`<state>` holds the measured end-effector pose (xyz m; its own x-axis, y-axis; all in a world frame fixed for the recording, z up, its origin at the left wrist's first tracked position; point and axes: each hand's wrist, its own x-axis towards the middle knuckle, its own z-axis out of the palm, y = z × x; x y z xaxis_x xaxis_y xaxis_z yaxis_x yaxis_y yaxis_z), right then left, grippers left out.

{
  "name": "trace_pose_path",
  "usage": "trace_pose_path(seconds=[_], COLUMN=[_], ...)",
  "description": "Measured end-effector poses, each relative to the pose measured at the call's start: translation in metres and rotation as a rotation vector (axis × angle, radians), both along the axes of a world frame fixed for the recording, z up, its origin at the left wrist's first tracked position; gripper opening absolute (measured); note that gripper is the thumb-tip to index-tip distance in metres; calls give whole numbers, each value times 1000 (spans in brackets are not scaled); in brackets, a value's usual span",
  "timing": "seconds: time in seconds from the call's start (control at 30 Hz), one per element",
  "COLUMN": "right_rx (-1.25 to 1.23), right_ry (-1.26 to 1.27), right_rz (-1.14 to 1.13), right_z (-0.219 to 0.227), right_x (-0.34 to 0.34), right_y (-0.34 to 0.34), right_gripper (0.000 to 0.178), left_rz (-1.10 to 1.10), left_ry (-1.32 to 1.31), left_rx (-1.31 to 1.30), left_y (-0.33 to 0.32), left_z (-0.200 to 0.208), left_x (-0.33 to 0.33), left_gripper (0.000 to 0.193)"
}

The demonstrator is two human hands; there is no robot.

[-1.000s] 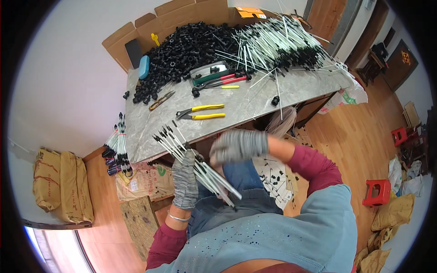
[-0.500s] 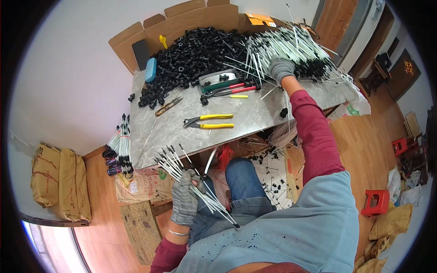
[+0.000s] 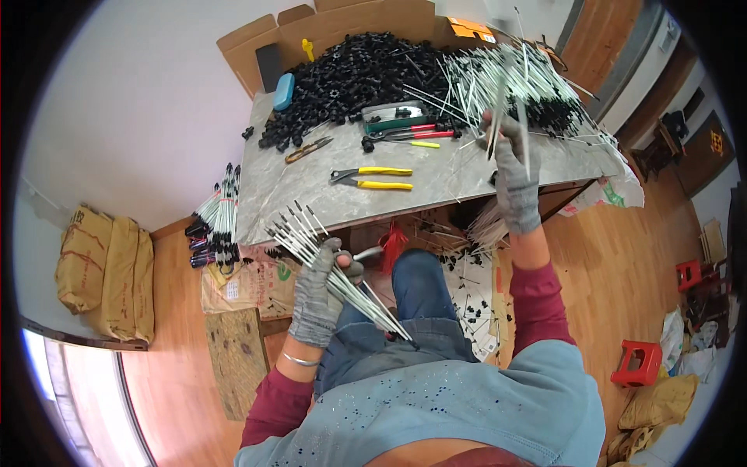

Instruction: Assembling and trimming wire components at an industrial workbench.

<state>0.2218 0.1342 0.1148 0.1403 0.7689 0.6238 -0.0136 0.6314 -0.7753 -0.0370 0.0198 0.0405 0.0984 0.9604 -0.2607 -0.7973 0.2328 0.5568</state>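
Note:
My left hand [image 3: 317, 300], in a grey fingerless glove, is closed round a bundle of thin white rods [image 3: 289, 243] in front of my lap. Black tips show at the bundle's upper end. My right hand [image 3: 515, 175], gloved alike, is raised over the table's right front edge. Its fingers are closed on a few white rods [image 3: 525, 144], smeared by motion. Behind it a large heap of white rods [image 3: 486, 74] with black ends lies on the grey table [image 3: 272, 191]. Left of that heap rises a mound of small black plastic fittings [image 3: 354, 74].
Yellow-handled pincers [image 3: 381, 184], red-handled pliers [image 3: 424, 134], thread snips [image 3: 309, 149] and a light blue case [image 3: 283, 92] lie on the table. Cardboard [image 3: 373, 19] walls its back. A wooden bench [image 3: 235, 358] stands at my left, a red stool [image 3: 640, 362] at my right.
My right hand has drawn back from the rod heap toward me, bringing a few rods. My left hand still holds its bundle. The view has shifted slightly.

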Motion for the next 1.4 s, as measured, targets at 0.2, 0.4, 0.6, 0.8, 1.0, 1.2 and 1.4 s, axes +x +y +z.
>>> trace_pose_path(seconds=[0.2, 0.4, 0.6, 0.8, 1.0, 1.2, 1.4], right_rx=[-224, -618, -1033, -1092, -1027, -967, -924], right_ry=[590, 759, 401, 166, 18, -45, -222], right_rz=[411, 493, 418, 543, 607, 617, 462], right_z=[-27, -48, -88, -89, -101, -98, -102], right_x=[-54, -83, -69, -81, -92, -95, -86], right_y=[-78, -142, -162, -168, -170, -170, -149], right_gripper=[18, 13, 13, 12, 13, 15, 15], left_rz=[5, -42, 97, 165, 143, 164, 165], left_ry=[119, 65, 114, 285, 293, 348, 281], left_rx=[-76, -77, -123, -103, -36, -47, 103], left_y=[5, 7, 18, 9, 7, 4, 7], left_z=[-6, -18, -21, -21, -24, -18, -39], left_x=[15, 35, 28, 21, 14, 15, -4], left_gripper=[20, 19, 23, 26, 24, 17, 15])
